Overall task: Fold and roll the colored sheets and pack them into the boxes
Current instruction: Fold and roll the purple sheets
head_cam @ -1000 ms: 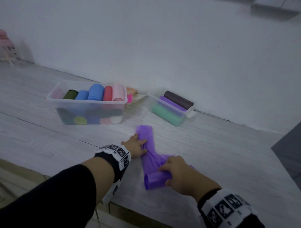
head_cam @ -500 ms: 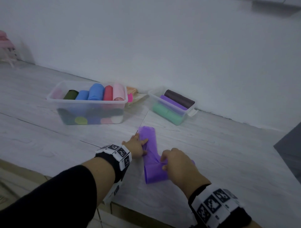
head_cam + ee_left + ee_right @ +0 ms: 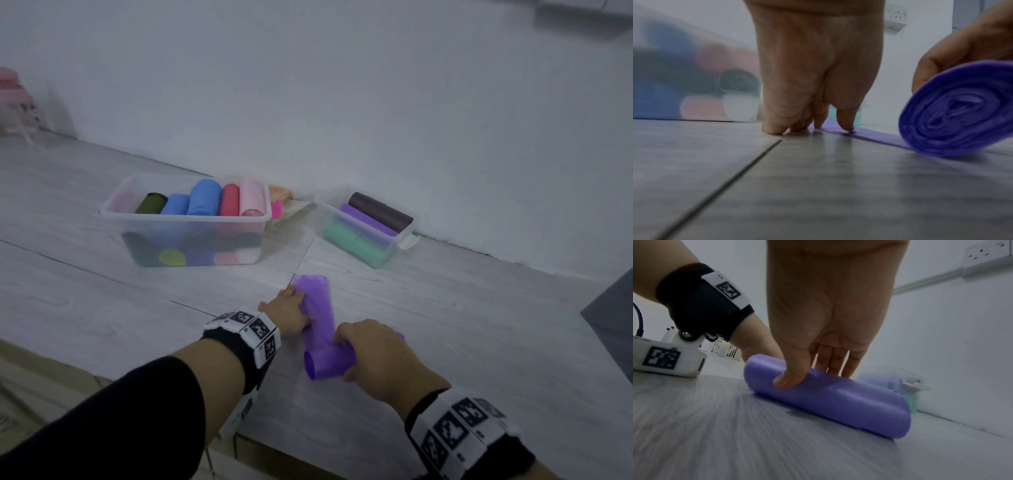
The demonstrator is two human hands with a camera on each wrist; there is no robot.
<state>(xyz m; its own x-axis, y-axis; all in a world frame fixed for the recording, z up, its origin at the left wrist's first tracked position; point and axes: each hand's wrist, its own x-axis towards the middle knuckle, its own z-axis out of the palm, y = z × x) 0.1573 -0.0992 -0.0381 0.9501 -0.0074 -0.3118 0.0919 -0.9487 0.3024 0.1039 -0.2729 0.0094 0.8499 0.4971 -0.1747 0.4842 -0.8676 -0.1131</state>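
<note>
A purple sheet lies as a folded strip on the pale wooden surface, its near end wound into a roll. My right hand grips this roll, thumb on the near side and fingers over the far side. My left hand presses its fingertips on the flat strip's left edge, farther along. The roll's spiral end shows in the left wrist view. Behind stand a large clear box full of coloured rolls and a small clear box with brown, purple and green rolls.
A white wall runs close behind the boxes. Peach and pink rolls lie between the two boxes against the wall. The surface's front edge drops off just under my forearms. A dark object stands at the right edge.
My right hand has shifted its grip and turned the roll a little farther along the strip toward the left hand. The left hand has stayed pressing the strip.
</note>
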